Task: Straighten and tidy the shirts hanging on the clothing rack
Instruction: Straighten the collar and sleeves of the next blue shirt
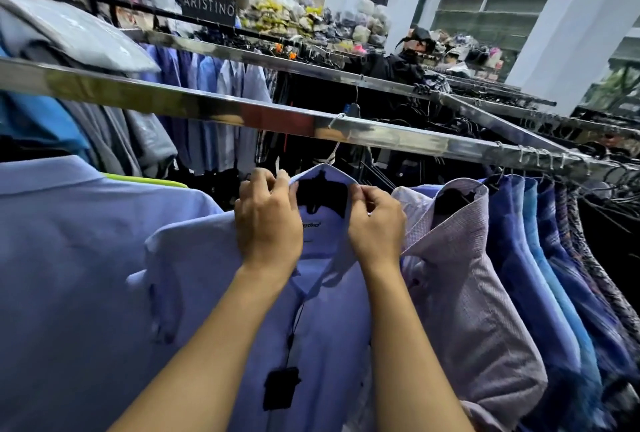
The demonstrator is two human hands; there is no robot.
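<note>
Here, the light blue shirt (322,310) hangs from the steel rail (173,102), between a pale blue shirt (69,241) on your left and a lilac shirt (460,275) just beside it on your right. Its collar (341,178) stands up round the black hanger (322,194). Your left hand (266,220) pinches the collar's left edge and your right hand (375,223) pinches its right edge, fingers curled, both near the top.

The step appears to be setting the collar. Draw both edges evenly, keep the fold level, and centre the collar on the hanger so that the white hook (334,151) sits square to the rail. Tugging one side would likely tilt the hanger. The black tag (282,386) dangles on its cord down the front; leave it there.

Beyond is a crowded shop with further rails of dark garments, bagged stock stacked high, and a dark sign (207,7) lettered ARISTINO.
</note>
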